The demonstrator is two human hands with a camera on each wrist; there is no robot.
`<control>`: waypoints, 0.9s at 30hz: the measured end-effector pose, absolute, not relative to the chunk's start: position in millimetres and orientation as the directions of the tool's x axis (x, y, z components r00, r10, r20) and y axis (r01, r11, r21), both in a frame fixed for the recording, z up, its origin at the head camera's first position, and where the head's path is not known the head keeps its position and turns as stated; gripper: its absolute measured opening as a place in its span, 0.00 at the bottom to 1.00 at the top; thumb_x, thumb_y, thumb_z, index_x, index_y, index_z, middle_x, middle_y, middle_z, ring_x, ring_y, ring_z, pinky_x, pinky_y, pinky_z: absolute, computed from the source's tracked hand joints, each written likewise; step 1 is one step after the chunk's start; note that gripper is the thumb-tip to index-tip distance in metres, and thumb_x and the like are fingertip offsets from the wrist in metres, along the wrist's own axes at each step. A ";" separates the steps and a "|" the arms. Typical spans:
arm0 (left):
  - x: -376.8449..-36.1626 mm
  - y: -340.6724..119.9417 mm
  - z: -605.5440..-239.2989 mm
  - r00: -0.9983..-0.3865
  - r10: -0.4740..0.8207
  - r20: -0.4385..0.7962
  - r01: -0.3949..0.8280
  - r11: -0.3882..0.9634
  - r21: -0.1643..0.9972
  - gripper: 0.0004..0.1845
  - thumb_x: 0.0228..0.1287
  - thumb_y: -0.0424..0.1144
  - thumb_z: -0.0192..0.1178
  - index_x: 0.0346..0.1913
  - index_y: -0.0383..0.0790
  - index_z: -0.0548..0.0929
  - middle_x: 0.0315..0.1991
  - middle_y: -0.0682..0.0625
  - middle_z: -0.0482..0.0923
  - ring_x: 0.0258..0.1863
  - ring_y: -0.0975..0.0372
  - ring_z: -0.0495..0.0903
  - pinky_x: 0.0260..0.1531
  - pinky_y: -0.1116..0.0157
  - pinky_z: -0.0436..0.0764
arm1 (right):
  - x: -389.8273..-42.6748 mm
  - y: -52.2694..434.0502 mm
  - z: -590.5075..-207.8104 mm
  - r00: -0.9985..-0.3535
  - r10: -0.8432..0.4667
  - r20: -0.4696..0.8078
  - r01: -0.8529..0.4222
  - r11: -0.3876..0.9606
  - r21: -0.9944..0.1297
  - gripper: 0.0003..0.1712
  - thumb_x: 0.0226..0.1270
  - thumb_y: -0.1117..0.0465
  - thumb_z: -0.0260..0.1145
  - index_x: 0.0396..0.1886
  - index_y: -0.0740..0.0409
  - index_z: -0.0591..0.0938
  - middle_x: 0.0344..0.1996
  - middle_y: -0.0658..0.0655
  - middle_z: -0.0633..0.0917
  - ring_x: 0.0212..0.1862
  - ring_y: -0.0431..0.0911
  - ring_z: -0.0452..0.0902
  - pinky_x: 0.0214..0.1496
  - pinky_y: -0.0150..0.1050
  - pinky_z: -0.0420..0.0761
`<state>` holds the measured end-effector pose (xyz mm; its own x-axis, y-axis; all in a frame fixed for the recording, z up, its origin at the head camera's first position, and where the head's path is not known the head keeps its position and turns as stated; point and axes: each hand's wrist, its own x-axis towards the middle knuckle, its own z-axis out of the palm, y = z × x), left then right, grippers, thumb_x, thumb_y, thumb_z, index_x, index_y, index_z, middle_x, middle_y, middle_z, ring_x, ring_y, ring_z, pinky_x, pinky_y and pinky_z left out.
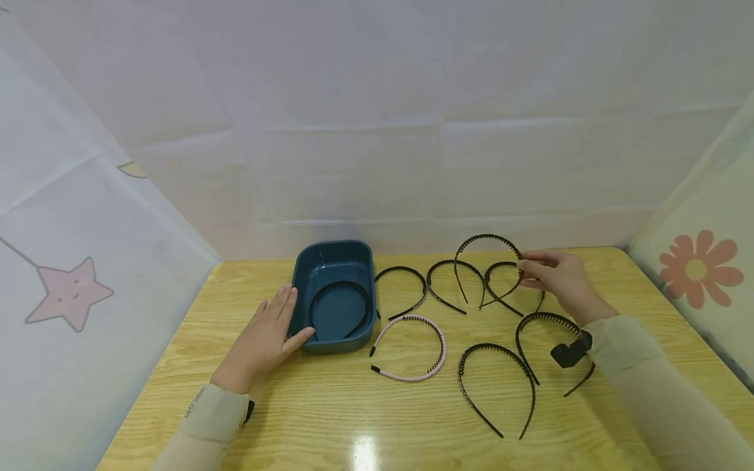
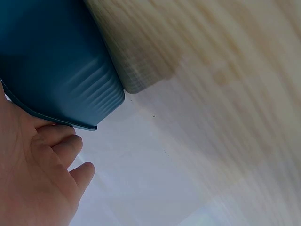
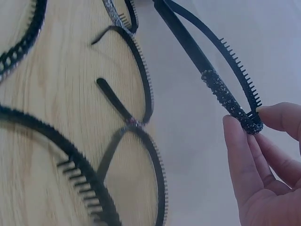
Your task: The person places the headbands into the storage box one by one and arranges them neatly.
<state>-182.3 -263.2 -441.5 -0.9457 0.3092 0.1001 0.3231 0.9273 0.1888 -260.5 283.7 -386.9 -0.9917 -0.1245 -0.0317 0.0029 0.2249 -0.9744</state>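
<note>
My right hand point(image 1: 556, 275) pinches a black toothed headband point(image 1: 487, 236) by its curve and holds it above the table; in the right wrist view this headband point(image 3: 220, 92) shows a glittery, stone-covered stretch near the fingertips. My left hand point(image 1: 265, 330) lies with straight fingers along the left rim of a blue plastic basin point(image 1: 332, 255). From the left wrist view, the fingers touch the rim of the basin point(image 2: 51, 61). Inside the basin rests one black headband point(image 1: 341, 284). Right of the basin, a pink headband point(image 1: 415, 378) with dark tips lies on the table.
Along the table's back lie black headbands, one beside the basin point(image 1: 400, 269), one in the middle point(image 1: 448, 304) and one under the held headband point(image 1: 533, 307). Two more, a front headband point(image 1: 489, 347) and a right headband point(image 1: 548, 316), lie nearer. White cloth walls point(image 1: 365, 163) surround the wooden table point(image 1: 294, 418).
</note>
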 end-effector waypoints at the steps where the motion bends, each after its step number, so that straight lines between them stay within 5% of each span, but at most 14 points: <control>1: -182.2 -263.1 -441.4 -0.946 0.309 0.101 0.323 0.927 0.188 0.50 0.75 0.66 0.48 0.80 0.28 0.48 0.81 0.35 0.43 0.80 0.43 0.45 0.77 0.40 0.47 | -260.4 280.4 -386.5 -0.992 -0.125 -0.036 0.007 0.224 -0.974 0.36 0.75 0.54 0.65 0.73 0.72 0.67 0.52 0.52 0.77 0.45 0.40 0.82 0.54 0.38 0.86; 18: -181.0 -261.8 -439.7 -0.946 0.309 0.099 0.323 0.927 0.189 0.50 0.75 0.66 0.49 0.80 0.28 0.48 0.81 0.34 0.43 0.80 0.43 0.45 0.77 0.40 0.48 | -260.3 225.7 -383.7 -0.987 -0.155 -0.038 0.023 0.097 -0.995 0.31 0.75 0.56 0.66 0.68 0.71 0.71 0.52 0.57 0.79 0.48 0.46 0.82 0.58 0.44 0.84; 27: -180.3 -261.0 -438.5 -0.947 0.306 0.098 0.320 0.928 0.189 0.50 0.75 0.66 0.49 0.80 0.28 0.49 0.81 0.34 0.43 0.80 0.43 0.45 0.77 0.40 0.47 | -263.3 200.0 -388.5 -0.982 -0.184 -0.037 0.025 0.069 -0.997 0.29 0.76 0.56 0.65 0.68 0.68 0.72 0.55 0.63 0.78 0.47 0.45 0.81 0.56 0.39 0.85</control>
